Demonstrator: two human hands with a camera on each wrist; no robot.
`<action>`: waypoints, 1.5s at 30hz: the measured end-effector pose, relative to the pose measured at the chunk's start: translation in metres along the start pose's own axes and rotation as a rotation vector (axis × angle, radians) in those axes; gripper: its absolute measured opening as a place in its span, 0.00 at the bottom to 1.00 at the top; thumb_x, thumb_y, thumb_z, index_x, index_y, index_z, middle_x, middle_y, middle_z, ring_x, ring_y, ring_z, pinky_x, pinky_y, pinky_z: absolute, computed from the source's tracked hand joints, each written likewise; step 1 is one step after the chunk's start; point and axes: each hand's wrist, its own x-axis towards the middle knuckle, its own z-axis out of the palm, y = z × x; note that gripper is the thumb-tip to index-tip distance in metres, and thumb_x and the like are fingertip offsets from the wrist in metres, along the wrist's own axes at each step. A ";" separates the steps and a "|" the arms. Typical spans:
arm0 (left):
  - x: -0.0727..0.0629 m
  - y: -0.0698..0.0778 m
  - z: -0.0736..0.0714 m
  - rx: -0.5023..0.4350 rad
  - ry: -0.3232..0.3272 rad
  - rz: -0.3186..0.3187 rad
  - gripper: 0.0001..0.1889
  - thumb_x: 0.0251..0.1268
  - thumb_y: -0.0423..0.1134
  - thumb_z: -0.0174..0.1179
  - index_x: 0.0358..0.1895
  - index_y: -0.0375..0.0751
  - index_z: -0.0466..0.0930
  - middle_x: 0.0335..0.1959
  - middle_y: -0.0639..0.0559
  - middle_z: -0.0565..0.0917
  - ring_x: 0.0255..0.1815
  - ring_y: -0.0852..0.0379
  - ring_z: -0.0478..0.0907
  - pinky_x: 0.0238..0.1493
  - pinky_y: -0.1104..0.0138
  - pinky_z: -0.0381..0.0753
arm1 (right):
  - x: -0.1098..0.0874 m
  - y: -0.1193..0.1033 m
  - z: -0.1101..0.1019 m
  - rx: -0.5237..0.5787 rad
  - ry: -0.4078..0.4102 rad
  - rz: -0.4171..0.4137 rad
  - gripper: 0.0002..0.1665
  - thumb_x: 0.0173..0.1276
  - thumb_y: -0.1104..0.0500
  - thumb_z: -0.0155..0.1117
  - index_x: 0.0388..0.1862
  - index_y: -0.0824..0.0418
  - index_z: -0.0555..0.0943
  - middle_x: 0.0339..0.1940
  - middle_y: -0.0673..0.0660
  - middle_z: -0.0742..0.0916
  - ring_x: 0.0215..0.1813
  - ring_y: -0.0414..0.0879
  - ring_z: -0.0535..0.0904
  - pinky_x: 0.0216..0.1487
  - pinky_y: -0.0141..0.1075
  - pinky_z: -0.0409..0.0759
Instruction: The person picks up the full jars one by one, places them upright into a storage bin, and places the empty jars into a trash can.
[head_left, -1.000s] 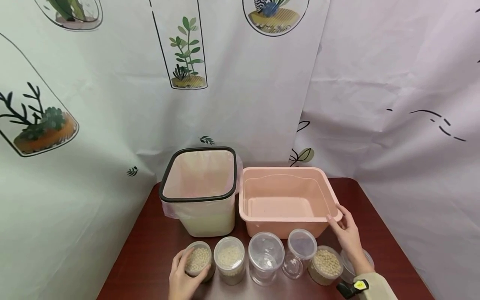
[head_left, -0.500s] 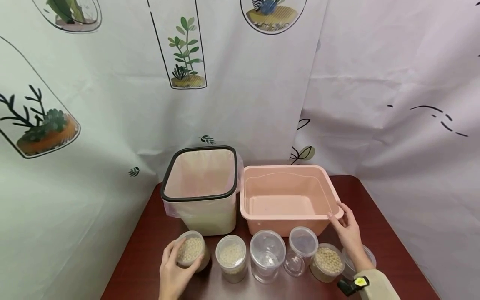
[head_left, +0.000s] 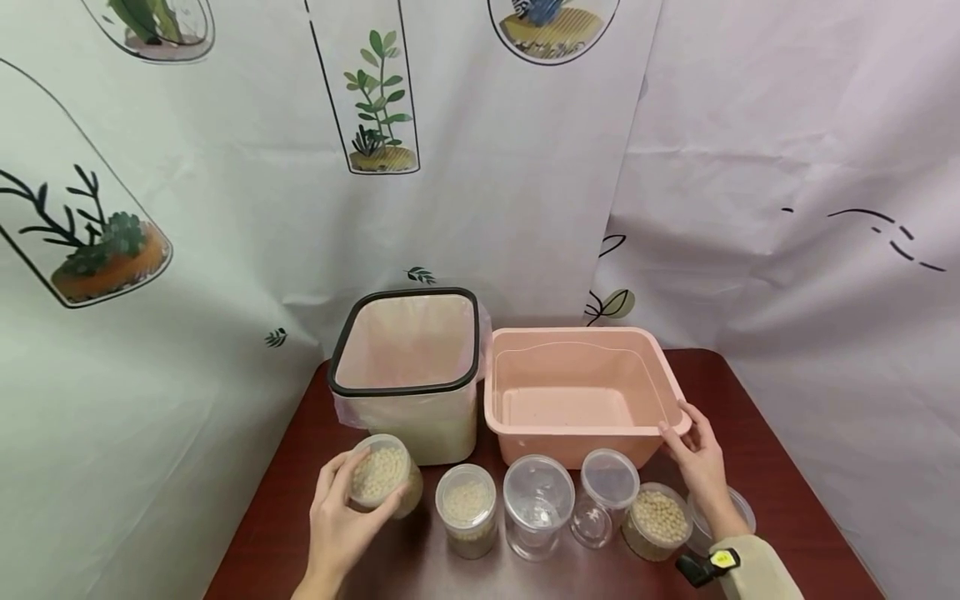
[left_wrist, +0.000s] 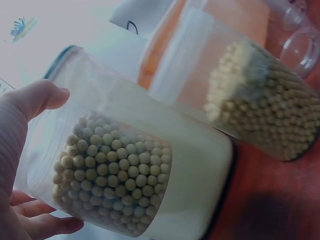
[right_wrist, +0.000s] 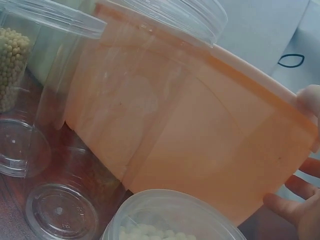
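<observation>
Left hand (head_left: 337, 510) around clear jar (head_left: 381, 473)

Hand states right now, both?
Left hand: holding a clear jar of pale beads, fingers curled round it.
Right hand: holding the pink tub by its near right corner.

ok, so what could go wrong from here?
Spill: the left hand holds a bead jar tilted; I can't tell whether it's sealed, so beads might scatter.
Knock: two clear jars stand close in front of the pink tub, whose rim the right hand grips; pulling the tub nearer could topple them.
</observation>
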 end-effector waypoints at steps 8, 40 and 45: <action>0.026 0.038 -0.005 -0.140 0.004 0.156 0.37 0.19 0.30 0.78 0.48 0.31 0.79 0.45 0.37 0.75 0.44 0.49 0.72 0.48 0.80 0.65 | 0.002 0.001 -0.001 -0.004 0.004 0.005 0.35 0.67 0.57 0.60 0.71 0.54 0.59 0.63 0.67 0.66 0.44 0.25 0.72 0.36 0.22 0.76; 0.072 0.089 0.077 -0.331 -0.195 0.400 0.37 0.37 0.48 0.74 0.56 0.37 0.74 0.53 0.40 0.70 0.49 0.48 0.72 0.43 0.59 0.77 | 0.001 0.008 0.001 0.066 0.039 0.030 0.35 0.66 0.57 0.61 0.70 0.52 0.62 0.64 0.62 0.67 0.48 0.31 0.72 0.39 0.25 0.77; 0.079 0.098 0.092 -0.346 -0.243 0.378 0.38 0.38 0.47 0.74 0.57 0.36 0.72 0.54 0.41 0.69 0.50 0.48 0.72 0.44 0.56 0.77 | 0.002 0.008 0.000 0.063 0.027 0.020 0.35 0.66 0.57 0.61 0.70 0.51 0.61 0.65 0.63 0.66 0.48 0.30 0.71 0.38 0.23 0.76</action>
